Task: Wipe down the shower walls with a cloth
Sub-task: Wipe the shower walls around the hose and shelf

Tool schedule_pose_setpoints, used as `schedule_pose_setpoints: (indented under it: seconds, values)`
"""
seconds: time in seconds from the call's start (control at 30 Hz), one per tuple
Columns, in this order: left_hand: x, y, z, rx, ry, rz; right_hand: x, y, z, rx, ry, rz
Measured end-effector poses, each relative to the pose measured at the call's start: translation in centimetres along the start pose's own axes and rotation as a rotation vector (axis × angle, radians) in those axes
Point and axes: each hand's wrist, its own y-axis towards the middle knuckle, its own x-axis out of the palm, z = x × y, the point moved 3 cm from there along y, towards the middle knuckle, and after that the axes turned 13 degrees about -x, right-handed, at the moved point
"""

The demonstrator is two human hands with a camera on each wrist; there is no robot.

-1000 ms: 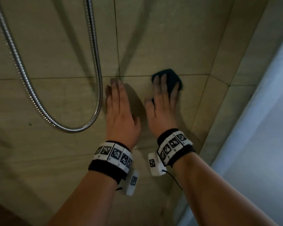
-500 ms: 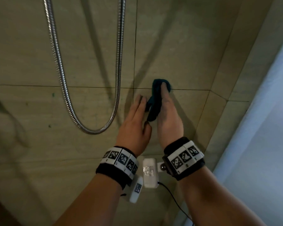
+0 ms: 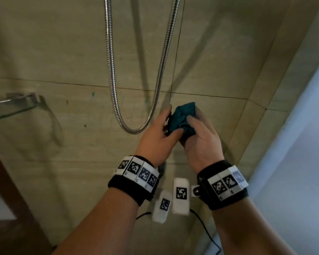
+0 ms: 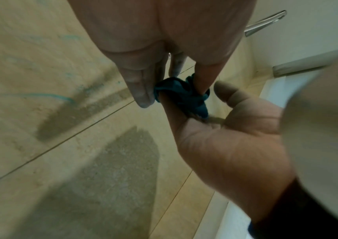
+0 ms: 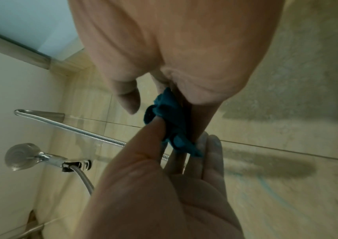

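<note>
I had both hands on the bunched cloth [image 3: 182, 119] just right of the hose [image 3: 156, 100]: left hand [image 3: 157, 136] pinching it, right hand [image 3: 201, 142] gripping it.

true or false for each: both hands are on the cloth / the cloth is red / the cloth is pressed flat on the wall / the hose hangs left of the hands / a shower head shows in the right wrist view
1. Both hands hold the cloth. True: the left hand and right hand both grip it.
2. The cloth is red. False: it is dark teal.
3. The cloth is pressed flat on the wall. False: it is bunched up between the hands.
4. The hose hangs in a loop left of the hands. True.
5. A shower head shows in the right wrist view. True.
</note>
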Motion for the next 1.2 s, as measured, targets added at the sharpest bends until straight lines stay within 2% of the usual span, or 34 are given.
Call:
schedule_pose_setpoints:
  seconds: [0.07,0.17,0.27,0.57,0.8,1.03,1.2]
  values:
    - [-0.4,-0.5,-0.1,-0.017,0.031,0.037,0.1,-0.6,0.1,0.028,0.021,-0.011]
    - [-1.3,-1.3,0.2,-0.021,0.119,0.116,-0.1,-1.2,0.5,0.021,-0.063,-0.030]
    - [-2.1,-2.1,0.3,-0.041,0.104,0.167,-0.1,-1.9,1.3,0.016,-0.151,-0.067]
    - [-2.8,-5.7,-1.3,-0.234,-0.185,0.297,-2.5,-5.4,3.1,0.115,-0.182,-0.124]
    - [-4.8,-10.9,-4.6,-0.442,-0.386,0.478,-4.0,-10.6,6.2,0.271,-0.216,-0.115]
    - [-8.3,-13.7,-7.0,-0.585,-0.580,0.588,-1.0,-14.3,8.7,0.343,-0.231,-0.149]
    - [-13.2,-13.5,-7.5,-0.577,-0.461,0.612,3.2,-14.3,10.0,0.303,-0.244,-0.106]
